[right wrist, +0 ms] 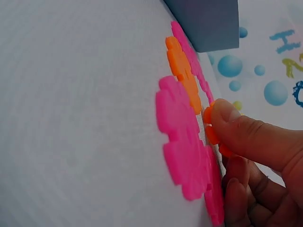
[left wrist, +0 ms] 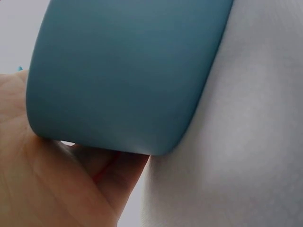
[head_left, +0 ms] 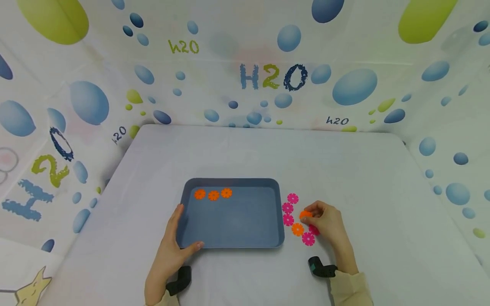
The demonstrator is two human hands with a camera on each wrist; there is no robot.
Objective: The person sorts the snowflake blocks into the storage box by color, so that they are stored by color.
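Between thumb and fingertips, my right hand [head_left: 327, 221] pinches an orange notched plastic disc [head_left: 305, 214], seen edge-on in the right wrist view. Below that hand lie another orange disc [head_left: 295, 230] and several pink discs [head_left: 306, 240], one partly covered by the hand. A blue-grey rectangular tray [head_left: 233, 225] stands to the left of them. My left hand [head_left: 172, 246] holds the tray's near left corner, thumb on the front edge and fingers along the left side. Three orange discs [head_left: 211, 196] lie in a row at the tray's far left.
A white cloth [head_left: 245, 157] covers the table. Printed sheets with blue and green drops [head_left: 289, 38] rise behind and at both sides. Each wrist wears a black camera mount [head_left: 320, 268]. The pink discs sit close to the tray's right wall.
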